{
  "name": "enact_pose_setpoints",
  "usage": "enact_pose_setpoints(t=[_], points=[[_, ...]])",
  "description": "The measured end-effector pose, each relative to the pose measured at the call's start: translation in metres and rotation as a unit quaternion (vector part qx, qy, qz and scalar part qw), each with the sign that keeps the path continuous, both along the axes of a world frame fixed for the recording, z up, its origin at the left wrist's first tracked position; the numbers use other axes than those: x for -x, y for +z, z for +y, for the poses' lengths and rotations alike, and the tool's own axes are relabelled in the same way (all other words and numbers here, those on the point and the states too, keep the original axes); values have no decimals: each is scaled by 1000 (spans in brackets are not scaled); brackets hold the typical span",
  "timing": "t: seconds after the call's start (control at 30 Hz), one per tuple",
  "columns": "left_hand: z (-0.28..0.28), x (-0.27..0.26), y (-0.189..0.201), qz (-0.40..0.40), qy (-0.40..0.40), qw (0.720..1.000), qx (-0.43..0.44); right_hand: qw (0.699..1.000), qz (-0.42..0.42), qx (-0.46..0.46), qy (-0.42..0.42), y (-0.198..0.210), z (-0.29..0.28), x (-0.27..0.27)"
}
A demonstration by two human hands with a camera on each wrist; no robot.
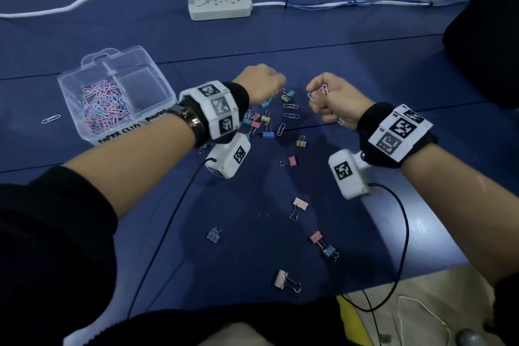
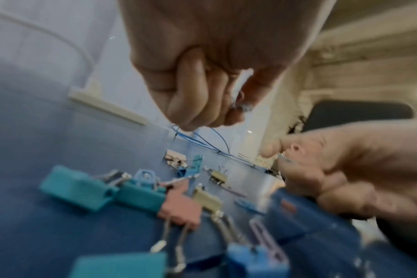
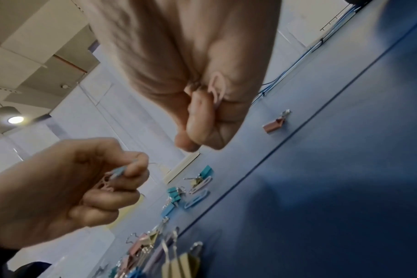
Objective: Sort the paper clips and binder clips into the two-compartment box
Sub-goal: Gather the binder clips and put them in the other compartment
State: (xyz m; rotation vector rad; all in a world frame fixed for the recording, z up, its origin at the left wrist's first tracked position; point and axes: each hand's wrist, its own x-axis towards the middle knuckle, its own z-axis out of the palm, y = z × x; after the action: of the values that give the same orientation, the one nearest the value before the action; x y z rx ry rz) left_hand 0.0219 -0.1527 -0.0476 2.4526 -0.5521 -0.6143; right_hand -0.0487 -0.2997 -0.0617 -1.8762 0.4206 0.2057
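Left hand (image 1: pixel 262 80) fisted over clip pile, fingers curled round several paper clips (image 3: pixel 112 176). Right hand (image 1: pixel 334 98) likewise clenched on pink paper clips (image 1: pixel 323 90), loops pointing up. Clear box (image 1: pixel 112 93) left on blue tabletop (image 1: pixel 365 70); left compartment full of paper clips, long axes jumbled. Binder clips (image 1: pixel 299 208) scattered, handles pointing various ways.

Black sleeves (image 1: pixel 56 219), black wristbands (image 1: pixel 373 118) wrapped in white coded marker tags (image 1: pixel 216 105), white wrist cameras (image 1: pixel 229 159) with black cables (image 1: pixel 168 222), dark bracelet (image 1: pixel 193 121) on the left.
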Motion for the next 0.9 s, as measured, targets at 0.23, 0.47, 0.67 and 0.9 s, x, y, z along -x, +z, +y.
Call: enact_pose_setpoints(t=[0.23,0.47,0.67,0.9], points=[[16,-3,1,240,99,938,229,993,66,-93,-18,6,1,-9],[8,13,0,226,47,968,101,987,78,137,12,7,13,-13],[5,23,-13,-26,-79,991,-102,945,9,323,51,-1,10,-14],[1,30,-13,-71,-132,982,-114,901,34,415,120,-4,17,-15]])
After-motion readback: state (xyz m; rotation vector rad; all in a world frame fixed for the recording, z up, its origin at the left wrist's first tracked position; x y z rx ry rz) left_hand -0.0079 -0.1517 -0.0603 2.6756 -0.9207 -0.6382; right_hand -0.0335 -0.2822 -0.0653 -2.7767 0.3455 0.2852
